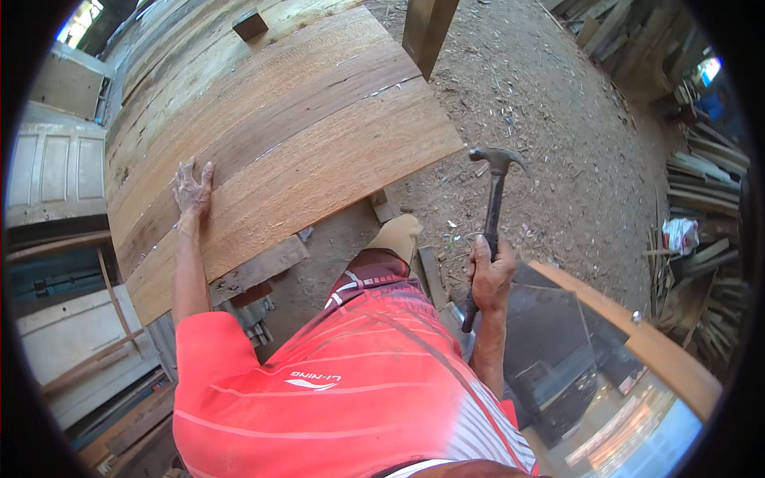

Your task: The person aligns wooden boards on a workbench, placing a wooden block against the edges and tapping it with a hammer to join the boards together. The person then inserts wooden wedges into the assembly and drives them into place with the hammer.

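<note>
My left hand rests flat with its fingers spread on a large panel of joined wooden planks. Pale lines of what looks like glue run along some of the panel's seams. Out to the right, past the panel's near corner, my right hand is wrapped around the dark handle of a claw hammer. The hammer stands upright in my grip, its head up and apart from the wood. On the panel's far part sits a small dark wooden block.
A wooden post rises beside the panel's far right edge. Close to my right forearm is a wood-framed glass pane. Stacked boards line the far right. White panelled doors stand at the left. Wood scraps litter the dirt ground.
</note>
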A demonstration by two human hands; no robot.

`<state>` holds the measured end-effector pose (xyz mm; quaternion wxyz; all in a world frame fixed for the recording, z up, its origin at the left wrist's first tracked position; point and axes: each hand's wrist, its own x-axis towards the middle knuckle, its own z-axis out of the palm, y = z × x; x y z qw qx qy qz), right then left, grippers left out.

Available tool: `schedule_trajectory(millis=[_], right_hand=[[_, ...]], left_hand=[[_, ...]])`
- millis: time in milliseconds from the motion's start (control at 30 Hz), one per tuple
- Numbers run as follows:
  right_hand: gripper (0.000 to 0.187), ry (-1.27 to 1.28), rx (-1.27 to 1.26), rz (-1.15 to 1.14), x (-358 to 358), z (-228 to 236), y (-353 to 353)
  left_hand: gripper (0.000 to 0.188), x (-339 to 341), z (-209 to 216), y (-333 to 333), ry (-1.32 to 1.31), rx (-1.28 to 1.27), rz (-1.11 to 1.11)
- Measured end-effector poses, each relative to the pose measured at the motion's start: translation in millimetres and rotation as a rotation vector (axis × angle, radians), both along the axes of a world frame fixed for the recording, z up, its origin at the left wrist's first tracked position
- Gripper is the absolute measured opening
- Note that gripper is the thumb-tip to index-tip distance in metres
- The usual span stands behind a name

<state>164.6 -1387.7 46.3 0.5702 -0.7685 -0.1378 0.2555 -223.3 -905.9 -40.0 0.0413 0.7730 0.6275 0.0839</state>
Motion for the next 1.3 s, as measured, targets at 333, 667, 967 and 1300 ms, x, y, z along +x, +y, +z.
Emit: schedule_trajectory(millis=[333,667,967,1300], right_hand=[[0.039,-0.364,-0.223,0.508,166,13,121],[0.04,-0.201,-0.234,0.866,277,9,246],[0.038,-0.057,-0.364,1.002,386,-25,254],[0.039,-0.235,-0.449,1.326,537,-25,275]], left_hand=[[0.075,1,-23,2,0.056,0.068,0.198],[0.063,84,-12,-38,-0.024,0.066,0.447],[0.046,499,115,-210,-1.313,-0.923,0.066],[0.067,631,-3,-84,-2.619,0.191,0.963]])
